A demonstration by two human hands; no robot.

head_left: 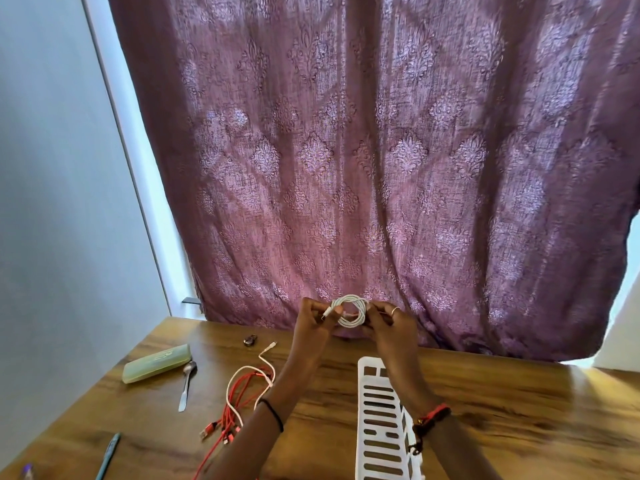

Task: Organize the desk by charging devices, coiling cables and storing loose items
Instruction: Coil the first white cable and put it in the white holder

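Both hands are raised above the far edge of the wooden desk (502, 410), holding a white cable (349, 310) wound into a small round coil. My left hand (317, 323) pinches the coil's left side, with the cable's plug end between thumb and finger. My right hand (391, 323), a ring on one finger, grips the coil's right side. On the desk to the left lies a loose tangle of red cables (242, 400) mixed with a white cable (266, 358). A white slotted plastic basket (379, 420) stands under my right forearm.
A pale green case (157, 362), a metal spoon (187, 384), a small dark object (250, 340) and a teal pen (109, 455) lie on the desk's left part. A purple patterned curtain (381, 168) hangs behind the desk; a wall (52, 168) is at the left.
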